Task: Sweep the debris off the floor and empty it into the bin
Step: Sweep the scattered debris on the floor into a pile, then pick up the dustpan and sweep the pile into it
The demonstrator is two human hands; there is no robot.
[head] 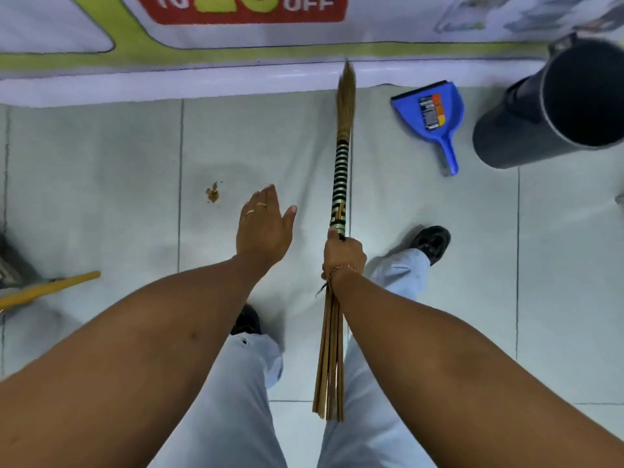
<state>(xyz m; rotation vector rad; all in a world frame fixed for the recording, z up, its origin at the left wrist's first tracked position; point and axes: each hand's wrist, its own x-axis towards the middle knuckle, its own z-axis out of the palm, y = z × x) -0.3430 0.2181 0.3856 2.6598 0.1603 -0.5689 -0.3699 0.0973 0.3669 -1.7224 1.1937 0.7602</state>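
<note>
A small heap of brown debris (212,193) lies on the pale tiled floor, left of centre. My right hand (342,253) is shut on a stick broom (341,170) with a green-and-black wrapped handle; its brush tip points away from me toward the wall. My left hand (263,228) hovers open just right of the debris, holding nothing. A blue dustpan (430,113) lies on the floor at the upper right. Beside it stands a dark grey bin (553,109), its mouth open toward me.
A banner (236,35) runs along the wall base at the top. A yellow-handled tool (47,288) lies at the left edge next to a dark object. My two legs in light trousers and black shoes (432,241) stand below the broom.
</note>
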